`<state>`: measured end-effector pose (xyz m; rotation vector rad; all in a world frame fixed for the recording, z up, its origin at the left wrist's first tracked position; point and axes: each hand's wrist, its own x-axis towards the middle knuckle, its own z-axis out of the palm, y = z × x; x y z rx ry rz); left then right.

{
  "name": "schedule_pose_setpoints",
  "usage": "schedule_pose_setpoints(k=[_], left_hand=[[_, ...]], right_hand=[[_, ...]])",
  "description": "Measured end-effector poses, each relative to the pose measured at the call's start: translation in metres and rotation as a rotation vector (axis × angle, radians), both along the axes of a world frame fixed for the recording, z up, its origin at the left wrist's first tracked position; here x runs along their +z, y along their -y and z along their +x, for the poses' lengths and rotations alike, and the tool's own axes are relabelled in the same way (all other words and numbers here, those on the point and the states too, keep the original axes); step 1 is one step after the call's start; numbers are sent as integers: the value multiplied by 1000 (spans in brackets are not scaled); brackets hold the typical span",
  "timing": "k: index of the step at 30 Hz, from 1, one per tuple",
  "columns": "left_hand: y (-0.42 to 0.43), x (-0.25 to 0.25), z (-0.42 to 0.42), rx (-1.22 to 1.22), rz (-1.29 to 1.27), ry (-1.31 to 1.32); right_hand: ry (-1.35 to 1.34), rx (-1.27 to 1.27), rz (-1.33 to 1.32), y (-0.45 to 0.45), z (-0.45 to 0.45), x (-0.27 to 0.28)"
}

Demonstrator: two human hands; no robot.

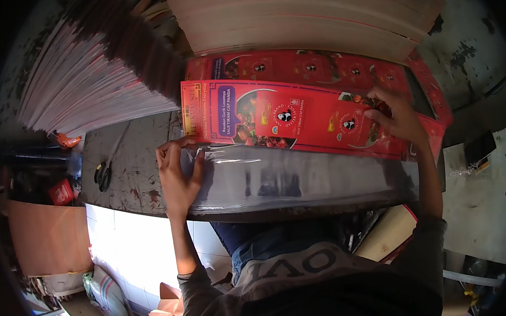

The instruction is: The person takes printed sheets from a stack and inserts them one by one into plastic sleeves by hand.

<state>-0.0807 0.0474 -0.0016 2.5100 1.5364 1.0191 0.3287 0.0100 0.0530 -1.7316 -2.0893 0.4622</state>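
A long red printed sheet (314, 119), with panda logos and food pictures, lies across the workbench in front of me. My right hand (398, 114) grips its far edge toward the right end, thumb on the printed face. Below it, along the near edge of the bench, stretches glossy clear plastic film (324, 180) with bright reflections. At the film's left end, close to the printed sheet's lower left corner, my left hand (180, 173) has its fingers curled and its thumb near the index finger, pinching the film's edge. More red printed sheets (247, 65) lie just behind.
Black-handled scissors (103, 176) rest on the worn bench (133, 191) left of my left hand. A fanned paper stack (97, 80) stands at the left. Another tall stack (308, 18) borders the back. A white striped sack (106, 294) sits on the floor.
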Motion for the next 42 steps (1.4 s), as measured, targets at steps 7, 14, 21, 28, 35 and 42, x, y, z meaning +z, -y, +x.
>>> schedule_pose_setpoints(k=[7,14,21,28,35,42], left_hand=[[-8,-15,-14,37,-216,423],[-6,-13,-13,72,-325,405],[-6,-14,-13,72,-377,444],[-7,-14,-13,85,-397,445],[-7,-12,-12,97,-401,445],[-8,-15,-14,89,-368,439]], right_hand=[[-32,26,212,0,-2,-8],[-74,20,284,-1,-2,-12],[-72,23,320,2,-4,-9],[-69,46,330,2,-3,-13],[-43,68,252,3,-2,-10],[-68,117,200,1,-4,-15]])
